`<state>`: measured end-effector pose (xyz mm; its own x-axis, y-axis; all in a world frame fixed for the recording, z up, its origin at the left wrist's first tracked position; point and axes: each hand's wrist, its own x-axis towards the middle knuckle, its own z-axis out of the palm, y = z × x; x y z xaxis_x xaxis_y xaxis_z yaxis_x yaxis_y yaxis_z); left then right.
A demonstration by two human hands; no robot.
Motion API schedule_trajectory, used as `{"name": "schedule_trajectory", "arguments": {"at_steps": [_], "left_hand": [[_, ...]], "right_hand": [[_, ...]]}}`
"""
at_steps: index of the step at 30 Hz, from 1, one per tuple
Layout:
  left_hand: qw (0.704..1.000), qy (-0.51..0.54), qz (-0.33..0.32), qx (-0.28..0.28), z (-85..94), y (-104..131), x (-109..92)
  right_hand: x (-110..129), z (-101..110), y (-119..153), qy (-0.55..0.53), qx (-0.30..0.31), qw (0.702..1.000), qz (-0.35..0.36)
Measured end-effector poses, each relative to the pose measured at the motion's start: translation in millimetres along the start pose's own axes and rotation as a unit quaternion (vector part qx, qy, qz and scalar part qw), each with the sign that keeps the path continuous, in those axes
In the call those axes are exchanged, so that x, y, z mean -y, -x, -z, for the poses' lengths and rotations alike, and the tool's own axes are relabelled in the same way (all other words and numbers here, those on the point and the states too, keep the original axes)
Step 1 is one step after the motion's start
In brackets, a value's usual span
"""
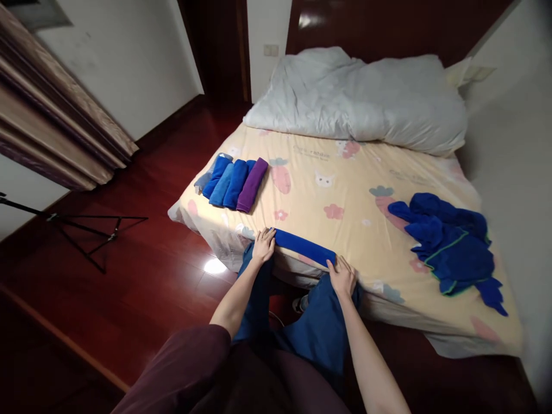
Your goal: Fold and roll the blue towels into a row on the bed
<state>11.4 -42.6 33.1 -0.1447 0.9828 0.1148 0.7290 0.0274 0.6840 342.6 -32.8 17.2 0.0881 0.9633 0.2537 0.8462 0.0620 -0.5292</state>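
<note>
A blue towel (305,247), folded into a long narrow strip, lies along the front edge of the bed. My left hand (263,245) grips its left end, fingers closed over the cloth. At the opposite end, my right hand (343,276) holds the strip, the thumb showing along the near corner. Farther left on the bed, several rolled towels sit side by side, among them a purple rolled towel (252,185) and a blue rolled towel (236,184). A loose heap of dark blue cloths (459,253), one with green edging, is spread at the right.
The bed (328,190) has a yellow sheet printed with carrots and flowers. A pale grey quilt (357,98) is bunched by the headboard (388,29). On the left, a black tripod (112,233) stands on the red-brown floor (168,247), near a curtain (56,115).
</note>
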Motion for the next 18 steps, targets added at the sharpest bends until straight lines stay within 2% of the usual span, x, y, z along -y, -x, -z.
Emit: {"name": "schedule_trajectory", "arguments": {"at_steps": [2, 5, 8, 10, 12, 15, 16, 18], "left_hand": [[0.999, 0.018, 0.022, -0.023, 3.0, 6.8, -0.8], [0.993, 0.067, 0.052, -0.085, 11.3, 24.3, -2.9], [0.979, 0.152, 0.068, -0.12, 14.2, 50.5, -9.5], [0.959, 0.242, 0.109, -0.105, 8.7, 65.4, -17.4], [0.902, 0.368, 0.205, -0.092, -1.5, 71.1, -27.5], [0.785, 0.498, 0.35, -0.113, -17.7, 58.1, -43.5], [0.763, 0.511, 0.376, -0.127, -22.0, 49.8, -48.2], [0.751, 0.505, 0.397, -0.149, -28.8, 31.7, -55.4]], "right_hand": [[-11.1, 5.3, 5.4, -0.012, -0.019, 0.998, -0.054], [-26.9, 13.9, 20.4, -0.027, -0.045, 0.992, -0.119], [-36.4, 20.4, 35.6, -0.04, -0.075, 0.993, -0.086], [-37.0, 23.0, 41.0, -0.037, -0.103, 0.993, -0.046], [-33.0, 24.4, 42.2, -0.028, -0.114, 0.993, -0.011], [-23.3, 24.7, 40.2, -0.021, -0.089, 0.995, 0.037], [-20.4, 24.6, 39.6, -0.022, -0.076, 0.996, 0.048], [-16.3, 24.0, 39.0, -0.025, -0.061, 0.996, 0.058]]}}
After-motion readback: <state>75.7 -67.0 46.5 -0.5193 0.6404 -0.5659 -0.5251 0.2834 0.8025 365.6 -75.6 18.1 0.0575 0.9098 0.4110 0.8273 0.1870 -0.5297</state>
